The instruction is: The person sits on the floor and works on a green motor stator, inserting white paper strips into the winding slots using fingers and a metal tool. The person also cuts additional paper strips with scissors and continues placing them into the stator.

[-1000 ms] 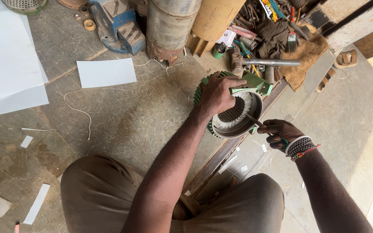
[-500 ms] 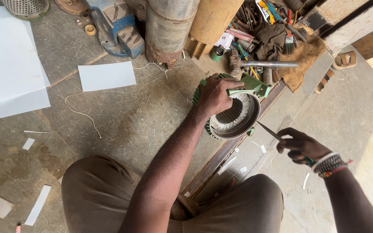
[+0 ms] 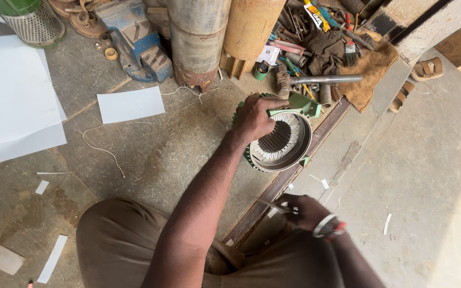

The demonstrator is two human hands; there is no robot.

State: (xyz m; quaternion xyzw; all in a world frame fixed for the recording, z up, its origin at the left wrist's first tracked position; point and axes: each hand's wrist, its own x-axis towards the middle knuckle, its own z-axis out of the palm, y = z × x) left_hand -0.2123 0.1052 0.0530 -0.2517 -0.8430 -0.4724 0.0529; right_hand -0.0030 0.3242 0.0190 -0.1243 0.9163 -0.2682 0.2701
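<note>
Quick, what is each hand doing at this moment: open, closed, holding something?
Left hand: closed on the rim of the green motor stator.
Right hand: closed around a thin tool, blurred, low near the lap.

Bare concrete floor point(image 3: 177, 154) is lying open to the left of the green motor housing point(image 3: 281, 141), broken only by a loose string point(image 3: 102, 146) and a white paper sheet point(image 3: 130, 104), so a hand is finding room to pass there. Behind the housing, two rusty cylinders point(image 3: 214, 32), a blue vise point(image 3: 137, 42) and a heap of tools point(image 3: 316, 37) on burlap are crowding the way, and the left hand point(image 3: 254, 117) is covering the housing's upper rim. To the right, past the metal rail point(image 3: 289, 178), pale floor point(image 3: 422, 176) is stretching open with only paper scraps, while the right hand point(image 3: 305, 210) and the person's knees are filling the near side.
</note>
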